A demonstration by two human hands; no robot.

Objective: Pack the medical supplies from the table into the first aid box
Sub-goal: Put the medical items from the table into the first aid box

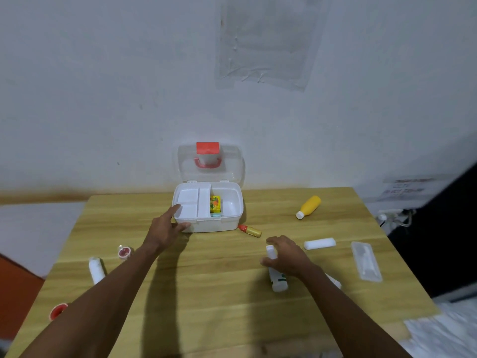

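Observation:
The white first aid box [232,223] stands open at the table's far middle, its clear lid with a red latch leaning on the wall. A white tray fills its left half, and a yellow packet [215,204] lies in the right half. My left hand [165,224] rests on the box's front left corner, thumb on the front wall. My right hand [285,253] closes over a white bottle with a green label [277,280] lying on the table. Loose on the table are a yellow bottle [308,206], a small red-capped yellow tube [249,230], a white roll [319,243] and a clear packaged item [366,260].
On the left of the wooden table [206,293] lie a white bottle [96,269] and two red-cored tape rolls [124,251] [58,311]. Another white item [334,281] pokes out behind my right forearm. The wall runs along the table's far edge; cables hang at right.

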